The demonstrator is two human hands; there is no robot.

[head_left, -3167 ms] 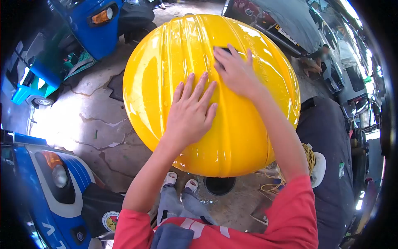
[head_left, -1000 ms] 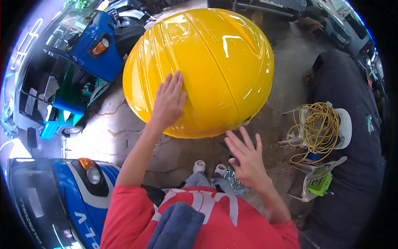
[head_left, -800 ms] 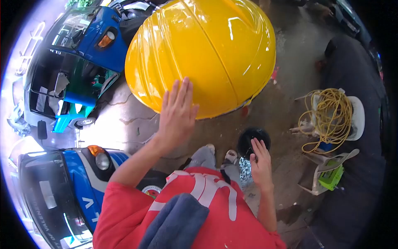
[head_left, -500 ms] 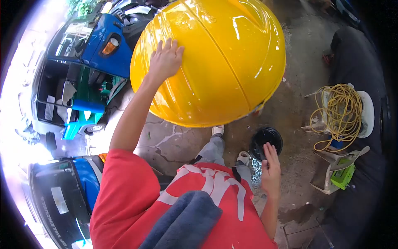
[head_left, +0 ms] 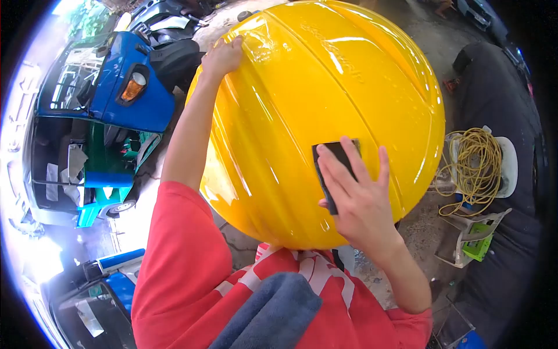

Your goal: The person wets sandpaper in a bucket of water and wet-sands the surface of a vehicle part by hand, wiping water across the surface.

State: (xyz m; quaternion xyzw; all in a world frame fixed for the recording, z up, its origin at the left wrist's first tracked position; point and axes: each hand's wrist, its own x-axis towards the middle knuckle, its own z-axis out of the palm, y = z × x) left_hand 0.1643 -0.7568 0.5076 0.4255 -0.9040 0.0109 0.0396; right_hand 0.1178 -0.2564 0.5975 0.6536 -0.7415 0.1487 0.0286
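A large, glossy yellow rounded panel (head_left: 302, 116) with long ridges fills the middle of the view, its near edge close to the red shirt. My right hand (head_left: 361, 203) presses a dark rectangular pad (head_left: 331, 171) flat on the panel's lower part, fingers spread over it. At the panel's upper left edge rests my left hand (head_left: 222, 56), its fingers bent over the rim and partly hidden. A dark grey cloth (head_left: 270, 311) hangs on the front of the shirt.
Blue vehicles (head_left: 139, 107) stand at the left. On the right are a coiled yellow hose (head_left: 476, 168) on a white seat, a green object (head_left: 479, 241) in a pale container, and a long dark covered shape (head_left: 494, 104). Part of another person shows at the top right.
The yellow panel looks nearer and larger. My left hand has moved up to its upper left edge. My right hand has gone from near the black bucket up onto the panel; the bucket is now hidden.
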